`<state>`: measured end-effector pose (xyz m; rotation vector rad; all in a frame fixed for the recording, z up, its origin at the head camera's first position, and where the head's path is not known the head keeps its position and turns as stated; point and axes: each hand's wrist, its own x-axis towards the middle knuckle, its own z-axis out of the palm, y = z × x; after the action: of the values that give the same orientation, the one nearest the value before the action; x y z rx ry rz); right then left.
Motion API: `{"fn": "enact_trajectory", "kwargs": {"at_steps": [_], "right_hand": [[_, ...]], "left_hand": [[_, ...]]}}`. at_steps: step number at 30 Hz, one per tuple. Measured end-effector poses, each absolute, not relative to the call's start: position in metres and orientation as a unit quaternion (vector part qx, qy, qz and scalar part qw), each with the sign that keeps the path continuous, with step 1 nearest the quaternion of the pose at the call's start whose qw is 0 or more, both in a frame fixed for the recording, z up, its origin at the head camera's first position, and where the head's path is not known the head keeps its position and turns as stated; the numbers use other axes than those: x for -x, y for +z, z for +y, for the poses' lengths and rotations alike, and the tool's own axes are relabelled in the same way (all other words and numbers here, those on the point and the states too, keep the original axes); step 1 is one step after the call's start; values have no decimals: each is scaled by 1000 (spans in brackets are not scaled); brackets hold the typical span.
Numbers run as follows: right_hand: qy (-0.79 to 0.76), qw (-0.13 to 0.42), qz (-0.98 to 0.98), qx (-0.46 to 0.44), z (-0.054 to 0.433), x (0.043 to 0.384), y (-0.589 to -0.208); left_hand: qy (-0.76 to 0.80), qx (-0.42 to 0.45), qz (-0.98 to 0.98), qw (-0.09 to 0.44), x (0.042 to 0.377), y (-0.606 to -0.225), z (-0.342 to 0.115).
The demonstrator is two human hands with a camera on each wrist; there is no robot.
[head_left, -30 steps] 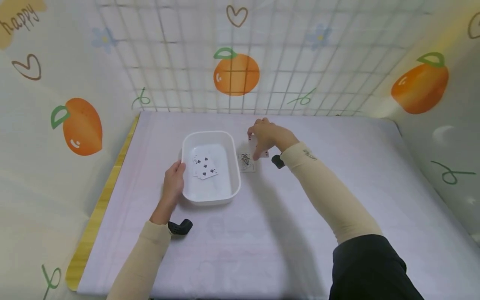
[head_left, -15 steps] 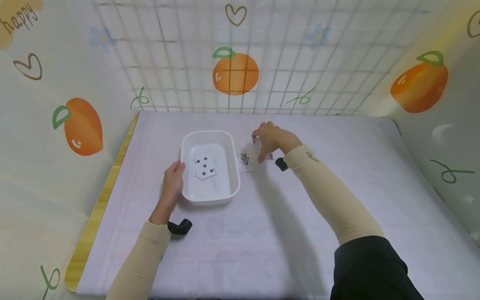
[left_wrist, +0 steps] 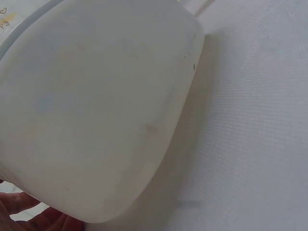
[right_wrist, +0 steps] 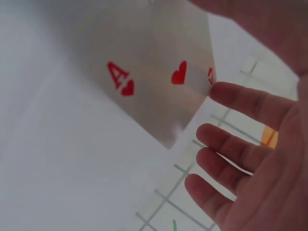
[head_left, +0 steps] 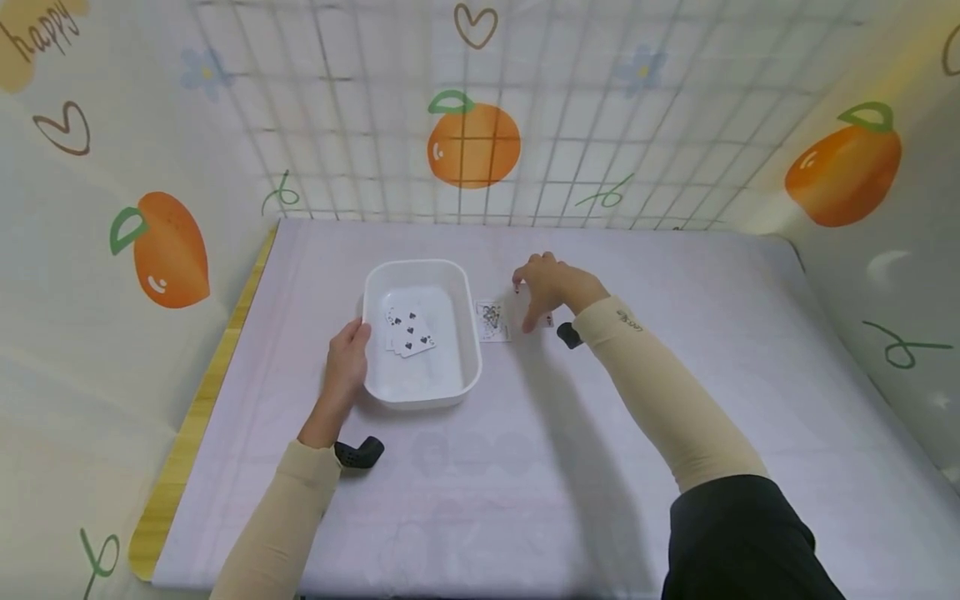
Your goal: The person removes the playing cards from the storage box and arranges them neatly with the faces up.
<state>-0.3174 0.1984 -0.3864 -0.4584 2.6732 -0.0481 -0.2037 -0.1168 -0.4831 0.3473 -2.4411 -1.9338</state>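
1. The curtain [head_left: 60, 358], with fruits [head_left: 474, 146] printed on it, fills the upper part and both sides of the head view.
2. The pale cloth [head_left: 787, 350] extends from the middle of the frame to the bottom; at its left a yellow edge [head_left: 175, 475] is seen.
3. The white tub [head_left: 420, 382] stands on the cloth, slightly left of centre.
4. The left hand [head_left: 347, 358], left of centre, grips the tub at its left wall.
5. The right hand [head_left: 551, 283], right of centre, pinches the ace between forefinger and thumb; the other three fingers are apart from it.
6. Some cards [head_left: 409, 335] lie overlapped inside the tub, in its left part, spades on top.
7. The ace [right_wrist: 154, 96], of hearts, is in the upper middle of the right wrist view.
8. A picture card [head_left: 492, 322] lies just beside the tub's right wall.
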Motion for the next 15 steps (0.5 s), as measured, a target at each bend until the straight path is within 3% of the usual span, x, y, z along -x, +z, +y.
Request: {"fn": "enact_trajectory", "kwargs": {"at_steps": [15], "right_hand": [[-15,231,960,160,198,321,-406]], "left_hand": [[-623,-122,-773,-1,206,-483,-118]]}}
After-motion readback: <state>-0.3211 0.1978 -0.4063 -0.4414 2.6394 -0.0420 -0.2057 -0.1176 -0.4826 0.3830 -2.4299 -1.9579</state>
